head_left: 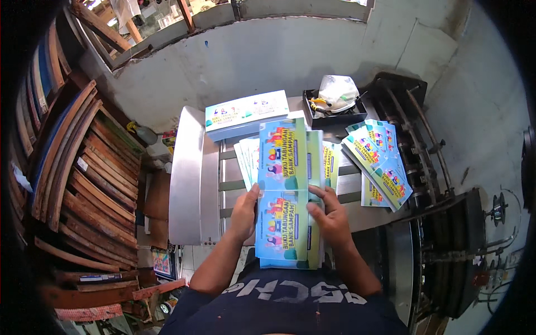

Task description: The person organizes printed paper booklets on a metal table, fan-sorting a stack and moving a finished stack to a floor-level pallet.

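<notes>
Currently gripping printed sheets (277,223) over the metal table's (188,173) near edge with left hand (244,213) and right hand (333,218), fingers closed on opposite sides. Can see 1 paper stack (245,114) and 1 black box (338,119) along the table's far side, plus fanned leaflets (382,153) toward its right.

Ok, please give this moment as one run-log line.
left hand: holds printed sheets, left edge; right hand: same, right edge; metal surface: long stack, fanned pile; black box: white bundle

Sheets (277,220) before stack (245,113), box (338,119) to right
</notes>
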Motion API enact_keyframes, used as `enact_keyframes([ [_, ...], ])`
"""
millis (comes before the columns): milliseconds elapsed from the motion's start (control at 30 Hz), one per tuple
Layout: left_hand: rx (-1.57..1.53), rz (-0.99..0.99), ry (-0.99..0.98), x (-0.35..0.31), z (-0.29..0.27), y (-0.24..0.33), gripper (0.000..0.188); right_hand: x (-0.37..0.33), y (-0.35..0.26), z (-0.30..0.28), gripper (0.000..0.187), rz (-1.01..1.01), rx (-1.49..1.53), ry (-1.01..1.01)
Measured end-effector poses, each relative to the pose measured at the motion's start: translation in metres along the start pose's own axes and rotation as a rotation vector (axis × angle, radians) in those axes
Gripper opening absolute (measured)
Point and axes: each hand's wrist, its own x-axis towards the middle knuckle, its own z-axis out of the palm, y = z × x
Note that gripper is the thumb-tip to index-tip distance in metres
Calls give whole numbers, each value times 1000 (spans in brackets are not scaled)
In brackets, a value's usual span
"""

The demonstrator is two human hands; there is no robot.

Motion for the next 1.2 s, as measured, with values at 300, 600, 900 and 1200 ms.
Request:
enact_keyframes([
  [300,-58,56,25,-6,1,-9,45,-31,-25,9,71,-29,-127,82],
  [600,-185,112,8,-9,-9,-15,46,-32,-29,5,45,-102,-430,-35],
  [900,36,186,54,-8,-15,-16,42,-26,-6,7,33,36,2,-218],
  [1200,94,270,116,-3,-41,10,34,-24,11,-69,35,-6,502,97],
])
